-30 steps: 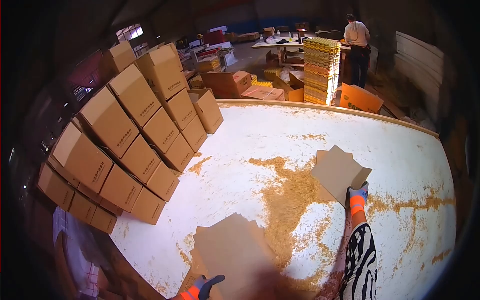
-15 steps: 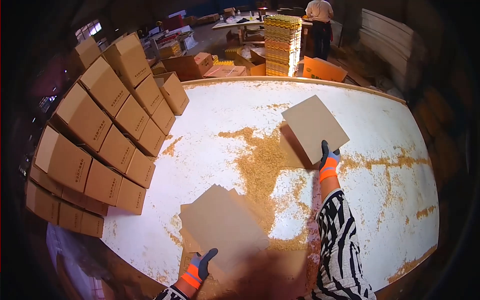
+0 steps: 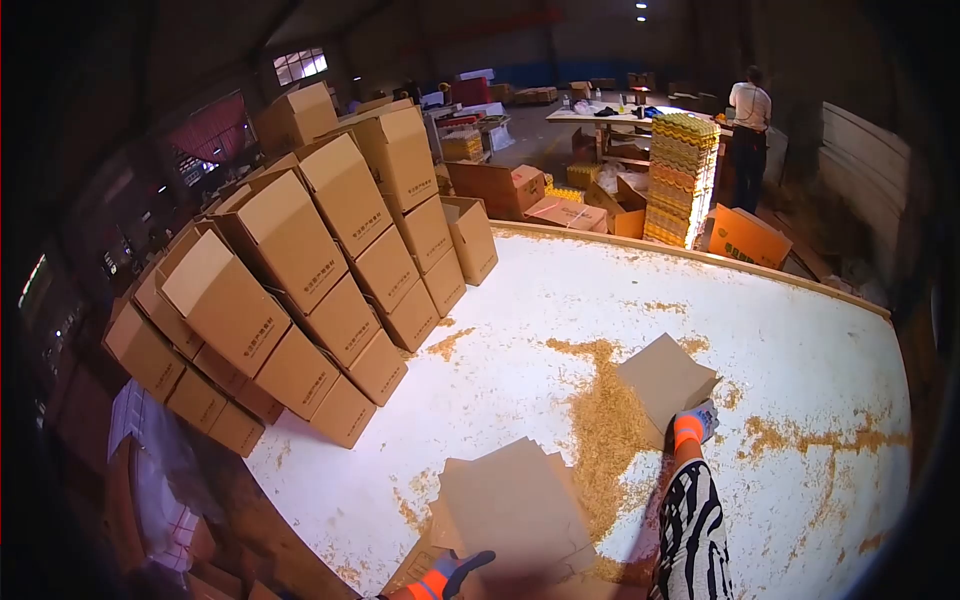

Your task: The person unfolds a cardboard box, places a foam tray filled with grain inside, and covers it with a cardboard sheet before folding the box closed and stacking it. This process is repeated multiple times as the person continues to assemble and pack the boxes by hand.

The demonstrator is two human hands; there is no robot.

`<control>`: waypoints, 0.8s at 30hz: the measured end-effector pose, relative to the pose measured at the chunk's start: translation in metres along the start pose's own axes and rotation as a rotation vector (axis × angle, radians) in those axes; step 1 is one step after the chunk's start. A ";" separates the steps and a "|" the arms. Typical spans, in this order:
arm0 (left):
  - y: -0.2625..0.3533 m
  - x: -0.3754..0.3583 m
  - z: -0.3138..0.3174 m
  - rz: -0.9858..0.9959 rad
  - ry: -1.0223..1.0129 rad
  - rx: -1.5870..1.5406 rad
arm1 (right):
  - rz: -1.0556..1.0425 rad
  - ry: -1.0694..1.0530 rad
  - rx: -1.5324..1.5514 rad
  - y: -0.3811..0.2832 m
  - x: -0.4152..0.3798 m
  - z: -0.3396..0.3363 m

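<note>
My right hand (image 3: 697, 420), in a grey glove with an orange cuff, is closed at the near right corner of a square cardboard sheet (image 3: 662, 378). That sheet lies low over the white tabletop, on or just above another piece of cardboard that barely shows beneath it. At the bottom, my left hand (image 3: 462, 573) grips the near left edge of a fanned stack of cardboard sheets (image 3: 515, 505); its thumb lies on top and the other fingers are mostly hidden. Wood shavings (image 3: 605, 435) are scattered between the two.
Tall stacked cardboard boxes (image 3: 330, 290) with printed text line the table's left side. A wooden rim (image 3: 600, 240) runs along the far edge. Beyond it stand a stack of yellow egg trays (image 3: 682, 180), an orange box (image 3: 748, 238) and a person (image 3: 750, 130) at another table.
My right hand has lowered its tilted cardboard sheet down toward the tabletop. My left hand stays at the stack's edge. The view has tilted up and swung left.
</note>
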State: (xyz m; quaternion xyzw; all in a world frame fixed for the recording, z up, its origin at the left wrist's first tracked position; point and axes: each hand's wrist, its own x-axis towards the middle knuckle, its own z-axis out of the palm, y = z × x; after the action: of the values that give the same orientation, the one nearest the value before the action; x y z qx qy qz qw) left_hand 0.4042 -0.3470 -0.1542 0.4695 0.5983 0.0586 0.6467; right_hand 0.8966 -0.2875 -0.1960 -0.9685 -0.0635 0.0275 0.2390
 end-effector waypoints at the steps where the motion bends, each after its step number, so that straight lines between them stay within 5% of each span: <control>1: 0.003 -0.002 0.001 -0.076 0.009 0.006 | 0.003 -0.060 -0.025 -0.003 -0.005 -0.004; 3: 0.011 -0.008 0.001 -0.204 0.031 0.028 | -0.036 -0.060 0.001 -0.004 -0.021 -0.008; 9: -0.009 0.001 0.005 0.324 -0.055 -0.215 | -0.083 -0.106 0.339 0.042 -0.049 0.014; 12: -0.004 0.008 0.006 0.136 0.038 -0.063 | -0.144 -0.163 0.258 0.053 -0.078 0.009; 20: -0.006 0.051 0.007 0.560 -0.194 -0.254 | -0.302 -0.271 0.104 0.081 -0.115 -0.017; 24: 0.023 0.046 0.024 0.359 -0.065 0.278 | -0.276 -0.277 0.159 0.079 -0.140 -0.031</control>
State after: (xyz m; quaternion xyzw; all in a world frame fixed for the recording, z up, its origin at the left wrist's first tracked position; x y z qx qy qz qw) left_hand 0.4478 -0.3178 -0.1753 0.6547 0.4864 0.0745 0.5738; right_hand 0.7688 -0.3898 -0.2026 -0.9157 -0.2254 0.1323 0.3054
